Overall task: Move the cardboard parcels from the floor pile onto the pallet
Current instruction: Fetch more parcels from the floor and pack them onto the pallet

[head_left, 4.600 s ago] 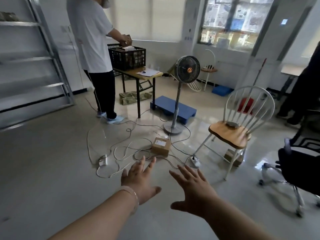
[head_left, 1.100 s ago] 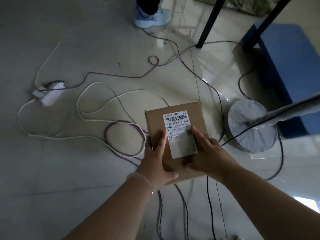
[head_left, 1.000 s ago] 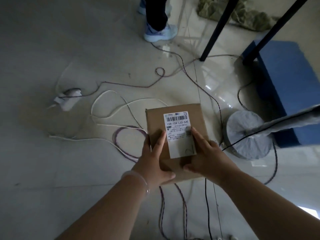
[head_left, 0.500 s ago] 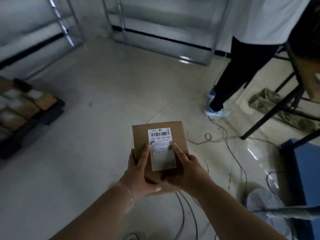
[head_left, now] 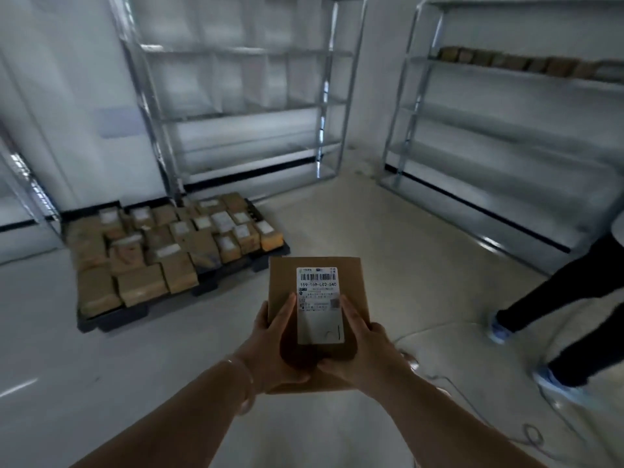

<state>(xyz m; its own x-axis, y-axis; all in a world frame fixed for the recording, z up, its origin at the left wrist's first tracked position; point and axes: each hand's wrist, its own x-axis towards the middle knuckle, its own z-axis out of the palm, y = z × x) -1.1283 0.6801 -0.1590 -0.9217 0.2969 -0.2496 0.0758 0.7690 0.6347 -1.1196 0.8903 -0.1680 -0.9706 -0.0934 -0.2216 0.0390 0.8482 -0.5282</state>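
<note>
Both hands on it. The left hand (head_left: 273, 346) and right hand (head_left: 364, 352) clasp the near end of the parcel (head_left: 283, 282), thumbs flat on top either side of the white label (head_left: 320, 298), fingers tucked underneath where they can't be seen. The parcel rides level in the air between them, its far end sticking out unsupported.

The target is ahead and off to the left of the hands: the pallet (head_left: 111, 315), low and dark, already crowded with boxes (head_left: 169, 244). So this looks like the carry leg, with the drop not yet made.

Now the hazards. A cable (head_left: 439, 378) snakes over the floor just below and right of the right hand, and it could catch a foot on the way and jolt the load. A person (head_left: 557, 288) stands well out to the right, apart from the path for now. The grip sits all at one end, so a tilt forward could let the parcel slide out. And the pallet top looks nearly full, with free room hard to make out in the blur. Set it down carelessly on an uneven box and it may tip off the edge.
</note>
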